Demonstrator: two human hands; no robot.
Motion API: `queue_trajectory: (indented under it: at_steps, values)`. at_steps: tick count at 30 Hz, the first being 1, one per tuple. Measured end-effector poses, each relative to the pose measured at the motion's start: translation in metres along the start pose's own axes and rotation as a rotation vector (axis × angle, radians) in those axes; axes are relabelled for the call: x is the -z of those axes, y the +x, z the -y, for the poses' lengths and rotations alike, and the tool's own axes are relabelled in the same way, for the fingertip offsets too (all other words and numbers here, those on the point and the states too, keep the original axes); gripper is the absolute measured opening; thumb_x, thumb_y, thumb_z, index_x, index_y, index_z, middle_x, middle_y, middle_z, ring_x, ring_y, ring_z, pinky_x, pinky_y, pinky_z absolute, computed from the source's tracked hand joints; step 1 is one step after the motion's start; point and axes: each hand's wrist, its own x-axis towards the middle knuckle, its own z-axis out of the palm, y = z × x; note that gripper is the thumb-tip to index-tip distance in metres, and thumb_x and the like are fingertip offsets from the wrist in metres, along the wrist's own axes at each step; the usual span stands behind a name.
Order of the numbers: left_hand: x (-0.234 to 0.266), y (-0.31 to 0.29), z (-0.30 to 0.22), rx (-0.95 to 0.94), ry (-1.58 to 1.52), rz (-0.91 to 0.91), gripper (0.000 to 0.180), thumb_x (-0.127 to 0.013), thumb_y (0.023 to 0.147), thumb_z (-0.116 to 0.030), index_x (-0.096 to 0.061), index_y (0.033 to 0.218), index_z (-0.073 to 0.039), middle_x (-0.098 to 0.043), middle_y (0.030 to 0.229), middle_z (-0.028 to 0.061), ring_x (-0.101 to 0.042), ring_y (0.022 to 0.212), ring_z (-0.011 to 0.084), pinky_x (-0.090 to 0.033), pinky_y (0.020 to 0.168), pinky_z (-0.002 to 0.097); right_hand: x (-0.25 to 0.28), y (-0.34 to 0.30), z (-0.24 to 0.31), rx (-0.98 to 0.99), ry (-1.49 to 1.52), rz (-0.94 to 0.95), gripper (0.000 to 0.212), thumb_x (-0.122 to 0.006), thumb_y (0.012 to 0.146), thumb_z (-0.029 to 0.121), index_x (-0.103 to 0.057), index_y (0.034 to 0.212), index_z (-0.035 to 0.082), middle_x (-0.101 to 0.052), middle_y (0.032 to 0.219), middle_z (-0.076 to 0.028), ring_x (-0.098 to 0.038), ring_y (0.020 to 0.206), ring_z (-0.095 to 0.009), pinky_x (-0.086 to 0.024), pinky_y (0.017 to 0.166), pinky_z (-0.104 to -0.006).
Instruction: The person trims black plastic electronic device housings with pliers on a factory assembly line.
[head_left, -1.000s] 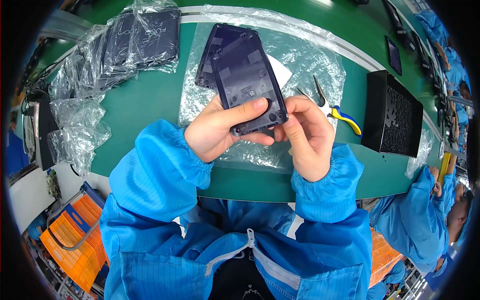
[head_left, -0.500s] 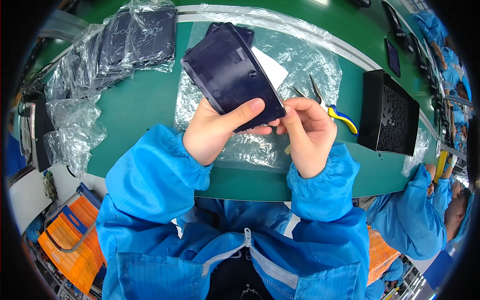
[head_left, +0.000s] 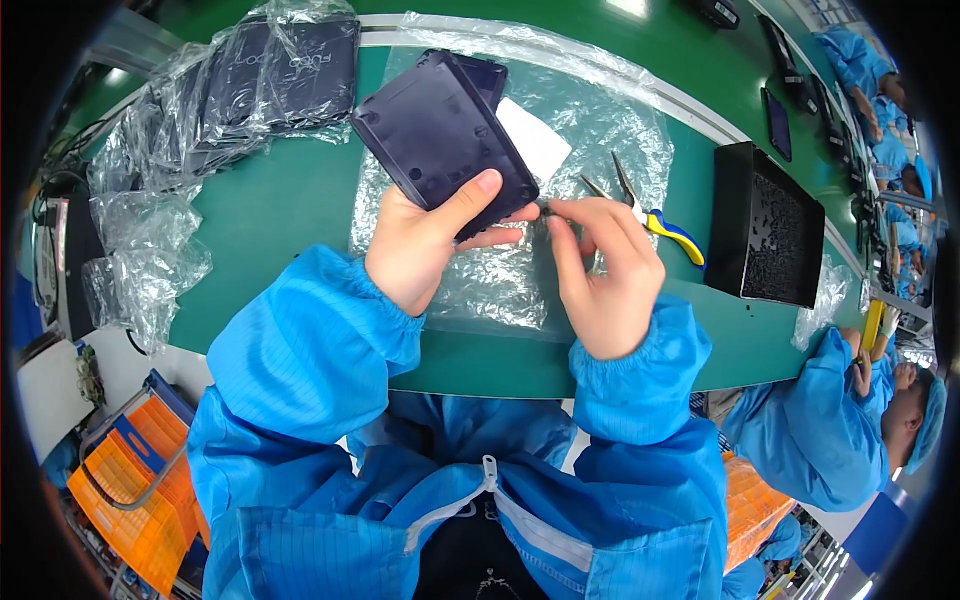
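Note:
My left hand point(head_left: 412, 245) grips a dark plastic cover point(head_left: 435, 130) by its lower end, thumb across its inner face. The cover is tilted, with small round bosses showing. Just off its lower right corner, my right hand point(head_left: 612, 275) pinches a tiny dark piece point(head_left: 546, 209) between thumb and forefinger; its exact kind is too small to tell. Behind the cover lie another dark plastic part point(head_left: 487, 75), partly hidden, and a white sheet point(head_left: 537, 142). Long-nose pliers point(head_left: 674, 238) with blue and yellow handles rest open to the right of my right hand.
Clear plastic film point(head_left: 500, 290) covers the green table point(head_left: 270, 215) under my hands. At right stands a black box point(head_left: 733, 225) holding many small black bits. Bagged dark panels point(head_left: 290, 75) are stacked at far left. A co-worker in a blue sleeve point(head_left: 800, 430) sits at right.
My right hand has drawn slightly away from the cover's corner, and the tiny dark piece now shows at its fingertips. The cover has shifted a little left and down in my left hand.

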Motion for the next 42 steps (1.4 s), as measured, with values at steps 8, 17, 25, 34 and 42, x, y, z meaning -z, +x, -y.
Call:
queue_trajectory:
  at_steps: [8,17,25,34,42]
  values:
    - [0.000,-0.003,-0.001,-0.043,0.027,-0.044,0.023,-0.055,0.089,-0.015,-0.056,0.107,-0.001,-0.064,0.097,0.0126,-0.064,0.089,0.0230,-0.055,0.074,0.0329,0.052,-0.021,-0.016,-0.012,-0.696,0.011,0.066,-0.077,0.063,0.026,-0.050,0.117,-0.001,-0.049,0.115,-0.016,-0.048,0.106,-0.033,-0.038,0.088,-0.0403]
    - [-0.002,-0.005,-0.001,-0.066,-0.001,-0.010,0.025,-0.055,0.089,-0.015,-0.054,0.109,0.001,-0.062,0.098,0.0130,-0.063,0.089,0.0246,-0.055,0.074,0.0344,0.057,-0.018,-0.032,-0.007,-0.755,0.092,0.058,-0.073,0.064,0.025,-0.055,0.112,-0.001,-0.051,0.105,-0.017,-0.049,0.095,-0.033,-0.041,0.084,-0.0417]
    - [0.002,-0.002,0.000,-0.092,-0.020,-0.049,0.028,-0.059,0.086,-0.013,-0.055,0.108,0.003,-0.063,0.097,0.0133,-0.065,0.084,0.0236,-0.055,0.071,0.0320,0.059,-0.029,0.005,0.169,-0.479,-0.055,0.054,-0.074,0.057,0.010,-0.058,0.108,0.000,-0.051,0.102,-0.015,-0.055,0.089,-0.029,-0.046,0.076,-0.0362]
    - [0.000,-0.003,0.001,-0.126,-0.041,-0.054,0.023,-0.060,0.086,-0.011,-0.057,0.105,0.002,-0.064,0.096,0.0123,-0.065,0.083,0.0223,-0.056,0.070,0.0322,0.046,-0.028,0.011,0.288,-0.525,0.030,0.057,-0.076,0.056,0.008,-0.059,0.109,0.000,-0.052,0.098,-0.014,-0.056,0.084,-0.028,-0.049,0.071,-0.0351]
    - [-0.001,-0.007,0.000,-0.164,-0.035,-0.098,0.023,-0.060,0.085,-0.010,-0.056,0.105,0.002,-0.063,0.096,0.0120,-0.065,0.082,0.0220,-0.056,0.069,0.0318,0.029,-0.034,0.013,0.296,-0.683,0.022,0.065,-0.075,0.057,0.010,-0.052,0.117,-0.002,-0.050,0.103,-0.015,-0.053,0.090,-0.029,-0.044,0.077,-0.0388]
